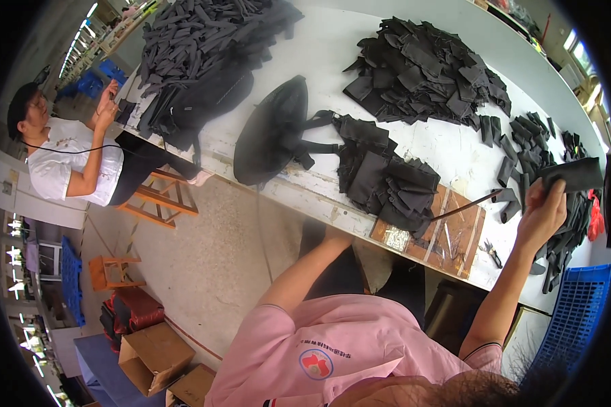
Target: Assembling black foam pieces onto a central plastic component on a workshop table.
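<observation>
My right hand (546,209) is raised over the right end of the table, fingers closed on a flat black fabric piece (574,175). Under and beside it lie several small rolled black fabric pieces (509,169). My left hand (338,235) is low at the table's front edge, above my leg; its fingers are hidden. A heap of black fabric pieces (380,173) lies at the front edge, partly over a brown board (455,234). From that heap a thin brown rod (465,205) sticks out to the right. Small thread snips (491,253) rest right of the board.
Larger black fabric piles (428,71) cover the table's back. A rounded black bag-like piece (271,132) hangs over the front edge. A blue crate (574,305) stands at right. Another person (71,149) sits at left beside a wooden stool (159,200). Cardboard boxes (153,353) stand on the left.
</observation>
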A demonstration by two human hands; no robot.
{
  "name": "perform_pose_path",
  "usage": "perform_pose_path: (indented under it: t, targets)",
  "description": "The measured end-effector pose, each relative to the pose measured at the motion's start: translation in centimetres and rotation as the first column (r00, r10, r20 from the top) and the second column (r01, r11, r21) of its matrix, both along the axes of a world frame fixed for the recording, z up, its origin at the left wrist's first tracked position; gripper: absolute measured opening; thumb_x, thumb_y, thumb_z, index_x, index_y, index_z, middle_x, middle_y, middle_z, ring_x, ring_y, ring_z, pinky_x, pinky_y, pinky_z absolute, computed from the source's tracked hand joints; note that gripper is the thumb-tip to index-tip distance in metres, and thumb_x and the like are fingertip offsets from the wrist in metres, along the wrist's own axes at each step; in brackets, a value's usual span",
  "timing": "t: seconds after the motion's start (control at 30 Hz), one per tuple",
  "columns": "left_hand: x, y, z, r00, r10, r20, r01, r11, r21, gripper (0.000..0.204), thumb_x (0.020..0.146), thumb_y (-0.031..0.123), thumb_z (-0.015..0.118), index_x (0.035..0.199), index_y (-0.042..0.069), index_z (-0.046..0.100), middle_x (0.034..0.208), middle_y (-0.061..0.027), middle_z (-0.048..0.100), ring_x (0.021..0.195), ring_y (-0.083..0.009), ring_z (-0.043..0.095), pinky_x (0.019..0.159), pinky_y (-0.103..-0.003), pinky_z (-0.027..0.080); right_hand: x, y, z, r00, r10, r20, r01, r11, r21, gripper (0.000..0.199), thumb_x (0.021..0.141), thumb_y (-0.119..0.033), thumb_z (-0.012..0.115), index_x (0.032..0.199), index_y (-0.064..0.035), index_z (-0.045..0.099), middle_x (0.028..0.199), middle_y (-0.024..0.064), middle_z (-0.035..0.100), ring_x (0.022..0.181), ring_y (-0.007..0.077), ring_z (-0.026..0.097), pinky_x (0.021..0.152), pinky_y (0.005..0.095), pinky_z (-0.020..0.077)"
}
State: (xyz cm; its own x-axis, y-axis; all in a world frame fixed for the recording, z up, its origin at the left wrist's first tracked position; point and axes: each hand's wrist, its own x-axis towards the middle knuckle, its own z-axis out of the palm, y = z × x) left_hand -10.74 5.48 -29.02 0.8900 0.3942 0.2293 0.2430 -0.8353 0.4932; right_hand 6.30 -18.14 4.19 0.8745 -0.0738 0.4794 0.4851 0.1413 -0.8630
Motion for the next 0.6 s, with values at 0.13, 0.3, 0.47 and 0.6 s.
perform_pose_path:
  t: [0.13,0.3,0.47,0.6]
  targets:
    - [-2.4,-0.5,5.5,0.884,-0.346,-0.314,0.347,0.936,-0.053,0.029,0.076,0.022,0.052,0.094,0.000,0.057,0.110,-0.0199,0.049,0.107,-0.0306,0.043,0.090,-0.042,0.034,5.4,-6.1,-4.7,0.849,0.378,-0.370,-0.205,0.880,0.428,0.041,0.087,-0.040,0.043,0.090,0.0004,0.051,0.069,0.0030,0.050,0.058,0.0083,0.044,0.051,0.0203,0.0353]
    - [-3.1,-0.1,18.1,0.714,-0.526,-0.462,0.437,0.850,-0.294,0.019,0.073,0.018,0.057,0.073,-0.001,0.061,0.085,-0.0171,0.057,0.079,-0.0283,0.055,0.073,-0.037,0.042,0.8,-7.4,-16.5,0.769,-0.343,-0.539,0.096,0.896,-0.434,0.035,0.085,-0.033,0.049,0.093,0.0010,0.053,0.066,0.0062,0.054,0.053,0.0077,0.046,0.047,0.0192,0.0374]
    - [5.9,3.3,22.4,0.982,-0.072,0.177,0.124,0.946,-0.300,0.023,0.075,0.020,0.059,0.074,-0.003,0.055,0.067,-0.0150,0.058,0.060,-0.0282,0.057,0.055,-0.039,0.044,-1.6,-5.6,-17.8,0.894,-0.433,-0.117,0.224,0.658,-0.719,0.022,0.086,-0.018,0.049,0.095,0.0018,0.053,0.080,0.0110,0.057,0.070,0.0157,0.050,0.067,0.0275,0.0415]
    - [14.8,4.9,20.4,0.973,0.134,-0.190,-0.112,0.986,0.122,0.049,0.071,0.039,0.062,0.083,-0.008,0.056,0.078,-0.0226,0.058,0.073,-0.0324,0.057,0.065,-0.037,0.046,-1.8,-5.3,-17.7,0.891,-0.434,-0.131,0.201,0.638,-0.744,0.018,0.085,-0.015,0.050,0.090,0.0022,0.054,0.073,0.0109,0.057,0.065,0.0151,0.050,0.064,0.0278,0.0420]
